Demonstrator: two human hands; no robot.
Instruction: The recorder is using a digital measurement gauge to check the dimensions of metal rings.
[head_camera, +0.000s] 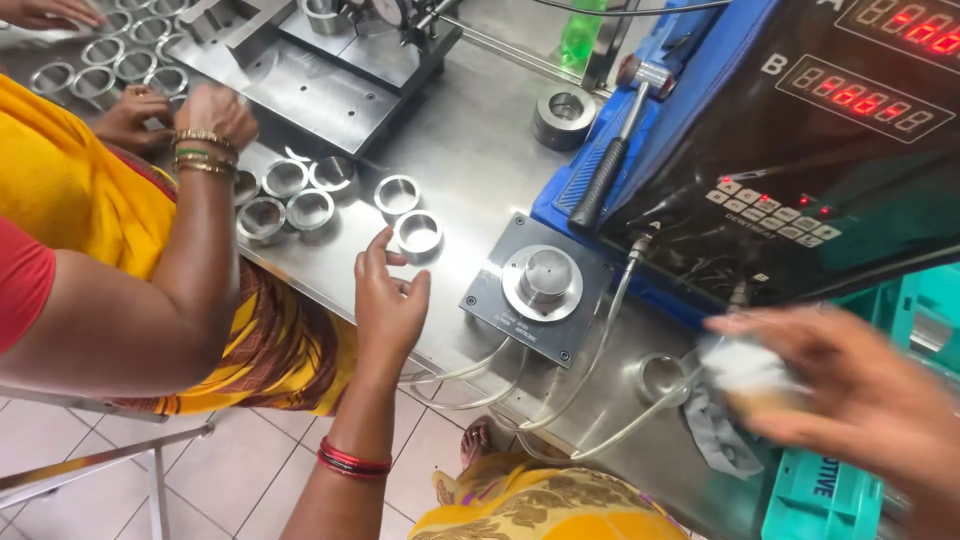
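Fingers of the left hand (388, 300) curl half open and empty, tips just short of a short polished steel ring (419, 233) lying flat on the steel bench (480, 150). The right hand (850, 390), blurred, grips a white cloth wad (745, 372) over another steel ring (657, 377). Clear tubes (560, 390) trail between both hands; a snag could tug them, I judge. A teal plastic crate (820, 490) sits below the right hand, contents unseen.

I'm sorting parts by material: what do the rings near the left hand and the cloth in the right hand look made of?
The rings beside the left hand look like machined metal, likely steel: bright silver with mirror-like glints. The cloth in the right hand looks like soft white fabric, though motion blur leaves its weave unclear.
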